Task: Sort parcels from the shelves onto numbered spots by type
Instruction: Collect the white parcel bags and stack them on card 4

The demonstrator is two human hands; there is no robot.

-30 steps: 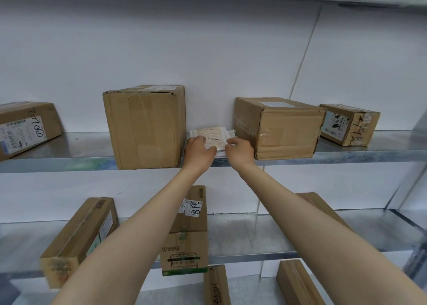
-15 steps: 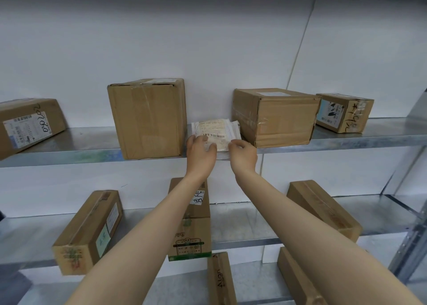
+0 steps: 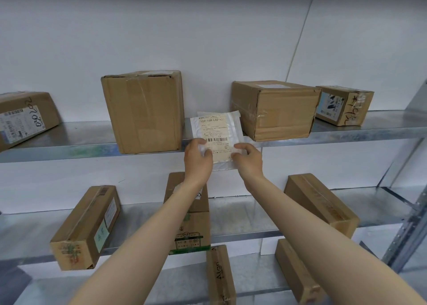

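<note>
Both bare arms stretch up and forward. The left hand (image 3: pixel 198 157) and the right hand (image 3: pixel 249 159) each pinch a lower corner of the flat white plastic mailer with a printed label (image 3: pixel 216 132), holding it upright with the label facing the camera. The mailer hangs across the front edge of the upper grey metal shelf (image 3: pixel 69 140), in the gap between the tall brown cardboard box (image 3: pixel 143 112) and the wide brown cardboard box (image 3: pixel 275 110). A plain white wall (image 3: pixel 208 38) backs the shelves.
</note>
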